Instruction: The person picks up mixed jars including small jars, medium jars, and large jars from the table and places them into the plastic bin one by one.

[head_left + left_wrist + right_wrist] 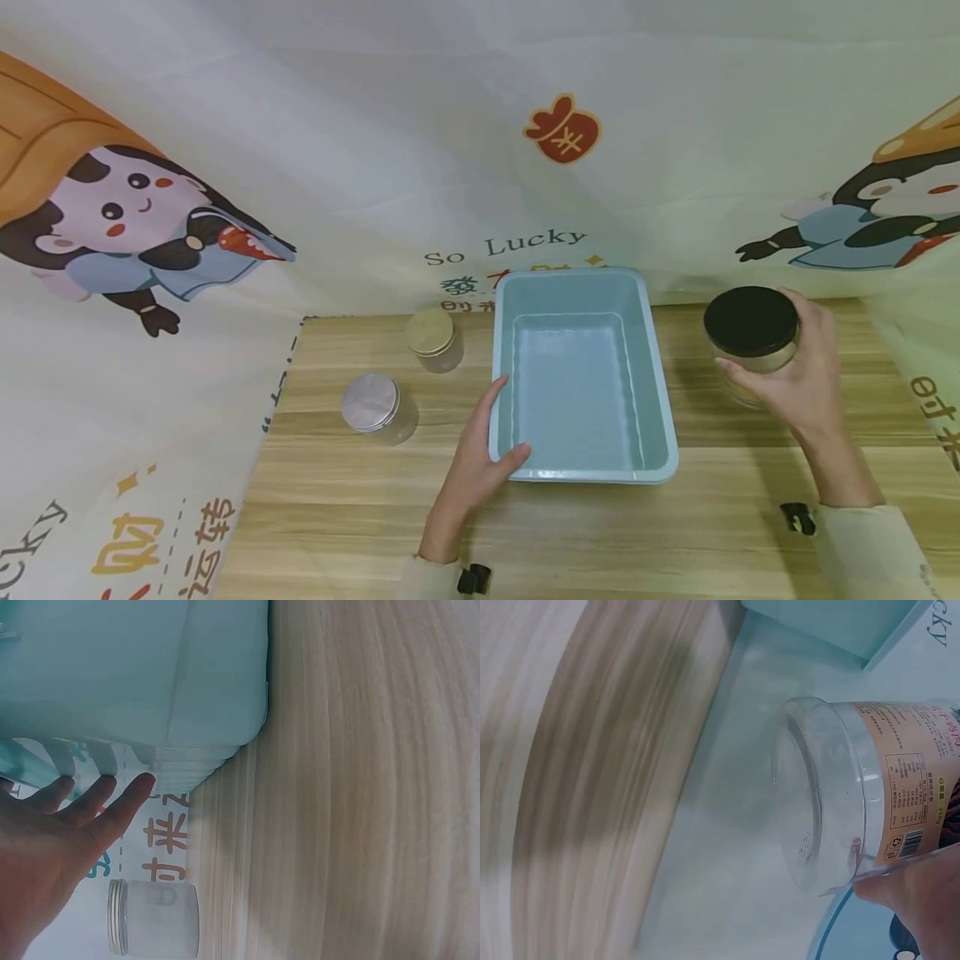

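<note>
My right hand (806, 379) grips a clear plastic jar (832, 787) with a black lid (752, 321) and an orange-brown printed label (911, 780). The jar is held up off the table, its clear base showing in the right wrist view. To its left stands a light-blue rectangular plastic bin (660, 392) with nothing inside. My left hand (480, 458) is at the bin's near left corner, thumb over the rim. In the left wrist view its fingers (112, 814) are spread and fairly straight, with their tips right at the bin's outer wall.
Left of the bin stand two small clear jars, one with a gold-coloured lid (430, 332) and one with a silver lid (371, 402). The wood-grain table (360, 517) meets a printed white cloth backdrop (375, 167) at the back and sides.
</note>
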`<state>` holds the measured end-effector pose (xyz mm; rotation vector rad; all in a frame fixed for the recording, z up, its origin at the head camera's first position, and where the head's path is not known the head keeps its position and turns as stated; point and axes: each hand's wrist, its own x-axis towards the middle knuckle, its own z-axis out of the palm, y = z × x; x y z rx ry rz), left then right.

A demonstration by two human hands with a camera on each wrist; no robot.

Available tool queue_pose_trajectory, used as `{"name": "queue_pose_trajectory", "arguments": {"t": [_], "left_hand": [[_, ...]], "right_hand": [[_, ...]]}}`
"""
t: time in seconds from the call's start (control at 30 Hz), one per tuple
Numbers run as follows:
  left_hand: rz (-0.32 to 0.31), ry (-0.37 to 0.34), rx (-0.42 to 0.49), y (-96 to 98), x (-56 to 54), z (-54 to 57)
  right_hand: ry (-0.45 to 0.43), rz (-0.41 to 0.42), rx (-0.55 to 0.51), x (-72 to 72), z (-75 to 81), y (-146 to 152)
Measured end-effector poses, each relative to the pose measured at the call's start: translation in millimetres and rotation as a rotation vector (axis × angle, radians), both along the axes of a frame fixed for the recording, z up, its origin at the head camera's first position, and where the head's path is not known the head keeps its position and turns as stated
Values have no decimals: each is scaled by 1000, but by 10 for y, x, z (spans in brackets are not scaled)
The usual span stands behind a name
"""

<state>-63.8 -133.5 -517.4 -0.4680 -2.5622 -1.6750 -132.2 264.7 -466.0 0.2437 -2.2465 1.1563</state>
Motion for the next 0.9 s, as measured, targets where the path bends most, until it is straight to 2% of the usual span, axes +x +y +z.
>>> {"name": "queue_pose_trajectory", "arguments": {"t": [0.1,0.27,0.6,0.9], "left_hand": [[3,-2,0,1,3,11],[8,4,-1,-1,9,14],[-6,17,6,12,5,-22],[6,29,18,5,0,-5]], "right_hand": [[-27,0,39,10,37,-15],[-72,-12,47,18,84,-58],[-35,52,109,-24,167,-90],[-53,94,129,-59,254,-162]]}}
